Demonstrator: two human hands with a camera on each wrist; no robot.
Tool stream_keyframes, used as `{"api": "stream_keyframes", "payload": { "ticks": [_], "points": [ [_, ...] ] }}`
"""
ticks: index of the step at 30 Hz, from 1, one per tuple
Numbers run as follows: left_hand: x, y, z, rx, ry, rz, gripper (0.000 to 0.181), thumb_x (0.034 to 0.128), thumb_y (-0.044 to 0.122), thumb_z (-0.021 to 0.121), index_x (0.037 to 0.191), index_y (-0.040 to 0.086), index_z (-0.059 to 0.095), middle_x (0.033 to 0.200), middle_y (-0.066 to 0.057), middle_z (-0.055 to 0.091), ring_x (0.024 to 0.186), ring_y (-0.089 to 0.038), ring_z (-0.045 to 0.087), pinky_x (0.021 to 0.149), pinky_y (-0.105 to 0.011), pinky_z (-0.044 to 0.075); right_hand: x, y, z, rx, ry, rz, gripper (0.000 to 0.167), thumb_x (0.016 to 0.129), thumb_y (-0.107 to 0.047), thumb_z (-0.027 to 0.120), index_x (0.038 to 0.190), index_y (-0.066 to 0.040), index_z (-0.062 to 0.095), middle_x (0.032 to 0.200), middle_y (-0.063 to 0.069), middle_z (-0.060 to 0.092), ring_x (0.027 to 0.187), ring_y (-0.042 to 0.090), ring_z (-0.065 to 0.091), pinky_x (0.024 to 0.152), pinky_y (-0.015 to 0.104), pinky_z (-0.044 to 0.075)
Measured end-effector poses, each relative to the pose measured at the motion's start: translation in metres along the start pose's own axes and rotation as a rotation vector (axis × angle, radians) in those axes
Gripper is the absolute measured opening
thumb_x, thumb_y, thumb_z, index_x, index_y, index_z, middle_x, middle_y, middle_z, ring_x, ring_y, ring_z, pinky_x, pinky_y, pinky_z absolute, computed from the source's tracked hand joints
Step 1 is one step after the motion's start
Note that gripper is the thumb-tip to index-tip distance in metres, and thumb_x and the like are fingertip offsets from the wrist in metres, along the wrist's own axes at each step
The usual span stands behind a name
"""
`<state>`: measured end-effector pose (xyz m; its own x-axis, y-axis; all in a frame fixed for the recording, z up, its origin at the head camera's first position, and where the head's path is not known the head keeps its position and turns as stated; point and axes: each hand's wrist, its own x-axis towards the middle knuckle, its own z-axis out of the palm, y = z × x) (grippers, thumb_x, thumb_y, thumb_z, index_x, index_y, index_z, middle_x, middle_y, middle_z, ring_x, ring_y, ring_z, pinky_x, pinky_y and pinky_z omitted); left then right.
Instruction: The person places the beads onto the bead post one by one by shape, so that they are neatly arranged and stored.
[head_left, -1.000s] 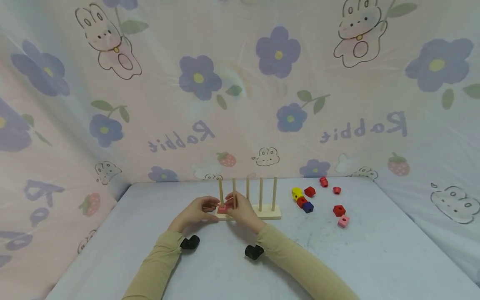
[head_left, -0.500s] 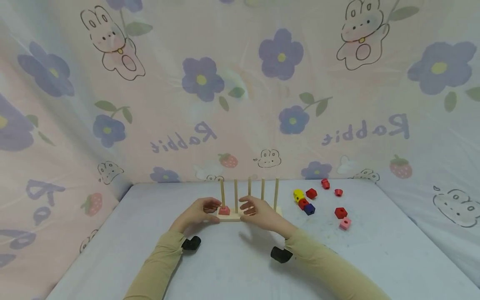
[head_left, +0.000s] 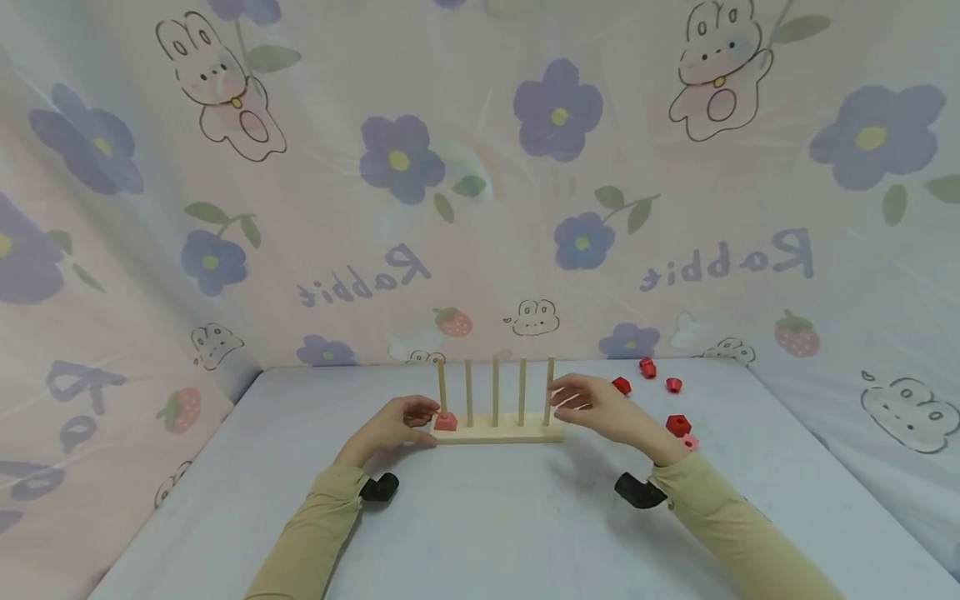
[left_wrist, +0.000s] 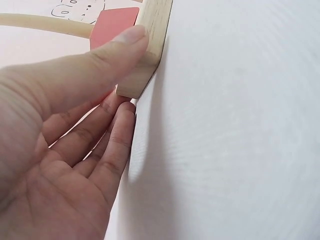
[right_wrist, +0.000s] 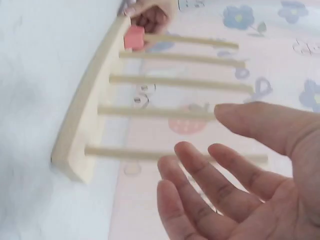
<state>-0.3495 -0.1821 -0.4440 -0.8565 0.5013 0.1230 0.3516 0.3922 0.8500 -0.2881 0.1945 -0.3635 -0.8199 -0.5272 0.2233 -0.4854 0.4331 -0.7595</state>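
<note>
"How far along?"
"One pinkish-red block (head_left: pixel 446 423) on the leftmost peg (head_left: pixel 442 390) of the rack (head_left: pixel 495 437); four bare pegs (head_left: pixel 496 392), loose blocks (head_left: pixel 678 426) rightward."
"Hands?"
"Left hand (head_left: pixel 390 422) pinches the rack's left end; right hand (head_left: pixel 606 409) loosely spread, empty."

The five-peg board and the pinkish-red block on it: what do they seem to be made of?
The five-peg board looks like bare wood with a matt finish: grain lines mark its pale surface in the left wrist view. The pinkish-red block is perhaps painted wood, smooth and evenly coloured, but no grain shows, so plastic is possible.
</note>
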Motion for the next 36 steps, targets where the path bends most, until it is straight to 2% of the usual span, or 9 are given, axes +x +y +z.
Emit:
{"api": "stream_keyframes", "payload": {
  "ticks": [3, 9, 14, 17, 20, 25, 27, 32, 36],
  "points": [
    [0.0, 0.0, -0.001, 0.005, 0.0, -0.002, 0.058, 0.0708, 0.003, 0.084, 0.121, -0.006, 0.057, 0.118, -0.016, 0.06, 0.106, -0.03, 0.057, 0.092, -0.034, 0.051, -0.008, 0.006, -0.017, -0.014, 0.018, -0.006, 0.036, 0.091, -0.011, 0.066, 0.123, 0.002, 0.055, 0.107, 0.011, 0.064, 0.099, 0.028, 0.062, 0.081, 0.032, 0.055],
    [0.0, 0.0, 0.001, -0.028, -0.005, -0.003, 0.057, 0.0715, 0.003, 0.083, 0.121, -0.006, 0.057, 0.118, -0.015, 0.059, 0.107, -0.029, 0.057, 0.093, -0.034, 0.05, -0.026, 0.024, -0.048, 0.015, -0.018, 0.062, 0.042, 0.092, -0.01, 0.064, 0.129, 0.003, 0.05, 0.115, 0.018, 0.06, 0.108, 0.041, 0.057, 0.084, 0.029, 0.054],
    [-0.001, 0.001, 0.001, -0.024, -0.005, -0.009, 0.057, 0.0722, 0.003, 0.083, 0.122, -0.006, 0.057, 0.119, -0.016, 0.059, 0.109, -0.03, 0.056, 0.095, -0.035, 0.05, -0.044, 0.043, -0.072, -0.052, -0.015, 0.101, 0.047, 0.09, -0.01, 0.066, 0.131, 0.005, 0.047, 0.119, 0.023, 0.059, 0.111, 0.044, 0.055, 0.088, 0.033, 0.054],
    [-0.001, 0.002, 0.001, -0.005, -0.002, -0.009, 0.057, 0.0725, 0.004, 0.083, 0.122, -0.005, 0.057, 0.12, -0.016, 0.059, 0.109, -0.03, 0.056, 0.095, -0.035, 0.049, -0.055, 0.056, -0.082, -0.089, -0.014, 0.111, 0.048, 0.09, -0.01, 0.067, 0.131, 0.006, 0.046, 0.12, 0.024, 0.059, 0.111, 0.044, 0.055, 0.087, 0.034, 0.054],
    [0.0, 0.001, 0.001, -0.002, -0.004, -0.009, 0.057, 0.0726, 0.005, 0.083, 0.122, -0.005, 0.057, 0.12, -0.015, 0.059, 0.11, -0.031, 0.056, 0.096, -0.036, 0.049, -0.065, 0.067, -0.09, -0.081, -0.026, 0.143, 0.048, 0.09, -0.009, 0.066, 0.131, 0.005, 0.046, 0.121, 0.026, 0.058, 0.112, 0.046, 0.053, 0.084, 0.029, 0.055],
    [0.001, -0.001, 0.001, -0.001, -0.014, -0.007, 0.058, 0.0728, 0.008, 0.083, 0.122, -0.005, 0.057, 0.118, -0.014, 0.06, 0.111, -0.031, 0.056, 0.096, -0.035, 0.048, -0.082, 0.076, -0.098, -0.086, -0.085, 0.184, 0.042, 0.089, -0.003, 0.064, 0.127, 0.007, 0.05, 0.119, 0.027, 0.058, 0.11, 0.047, 0.053, 0.082, 0.023, 0.053],
    [0.001, -0.001, 0.002, 0.001, -0.011, -0.005, 0.058, 0.0725, 0.008, 0.083, 0.122, -0.005, 0.057, 0.118, -0.013, 0.06, 0.11, -0.031, 0.056, 0.096, -0.034, 0.049, -0.087, 0.078, -0.099, -0.095, -0.111, 0.194, 0.04, 0.088, -0.001, 0.064, 0.125, 0.007, 0.052, 0.118, 0.025, 0.059, 0.109, 0.045, 0.055, 0.085, 0.029, 0.054],
    [0.001, -0.002, 0.001, -0.002, -0.004, -0.005, 0.057, 0.0724, 0.007, 0.083, 0.122, -0.005, 0.057, 0.117, -0.013, 0.061, 0.11, -0.031, 0.056, 0.096, -0.034, 0.049, -0.097, 0.082, -0.102, -0.155, -0.142, 0.167, 0.038, 0.088, -0.006, 0.067, 0.121, 0.006, 0.054, 0.115, 0.02, 0.062, 0.107, 0.04, 0.057, 0.091, 0.056, 0.048],
    [0.0, -0.002, 0.001, -0.004, -0.008, -0.007, 0.057, 0.0729, 0.008, 0.083, 0.122, -0.004, 0.057, 0.118, -0.013, 0.06, 0.111, -0.031, 0.056, 0.096, -0.034, 0.049, -0.102, 0.085, -0.103, -0.224, -0.144, 0.149, 0.035, 0.087, -0.003, 0.066, 0.119, 0.005, 0.056, 0.113, 0.017, 0.064, 0.104, 0.035, 0.059, 0.089, 0.058, 0.046]
  ]
}}
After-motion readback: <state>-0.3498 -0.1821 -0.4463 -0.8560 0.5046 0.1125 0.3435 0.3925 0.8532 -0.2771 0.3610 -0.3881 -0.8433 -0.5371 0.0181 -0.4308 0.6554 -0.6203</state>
